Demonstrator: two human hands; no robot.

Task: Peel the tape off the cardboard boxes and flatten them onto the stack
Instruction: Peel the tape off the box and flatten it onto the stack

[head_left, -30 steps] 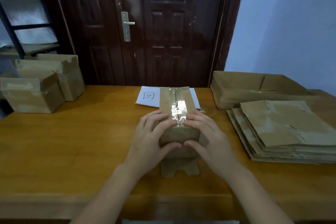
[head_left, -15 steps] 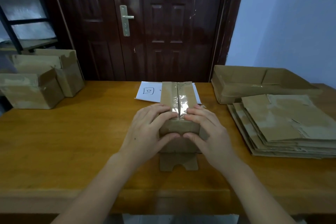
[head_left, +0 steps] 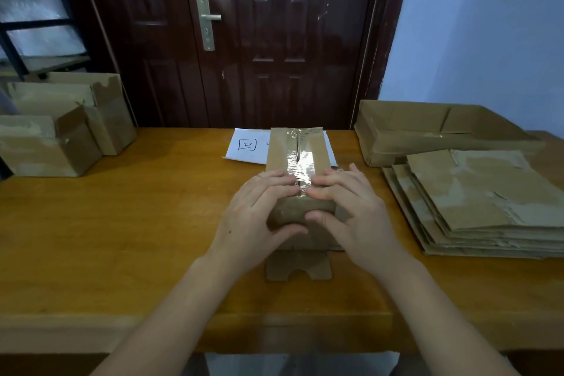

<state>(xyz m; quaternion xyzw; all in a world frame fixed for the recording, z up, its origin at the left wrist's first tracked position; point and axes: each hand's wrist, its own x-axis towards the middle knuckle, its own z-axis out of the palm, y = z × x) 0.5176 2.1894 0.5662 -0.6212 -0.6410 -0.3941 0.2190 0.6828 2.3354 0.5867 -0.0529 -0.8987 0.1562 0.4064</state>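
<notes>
A small brown cardboard box (head_left: 300,151) stands in the middle of the wooden table (head_left: 137,223), with shiny clear tape (head_left: 302,162) running along its top seam. My left hand (head_left: 256,210) grips its near left corner, fingers on top and thumb on the front face. My right hand (head_left: 354,210) grips the near right corner the same way, fingertips at the tape's near end. A loose flap (head_left: 297,267) lies flat on the table under the box's front. The stack of flattened boxes (head_left: 488,204) lies to the right.
Two taped boxes (head_left: 61,131) stand at the far left. An open shallow box (head_left: 427,131) sits at the back right behind the stack. A white sheet of paper (head_left: 247,146) lies behind the held box. A dark door is beyond the table.
The hands stay on the box's near end, and their fingertips have drawn closer together at the tape seam. The view has shifted slightly downward.
</notes>
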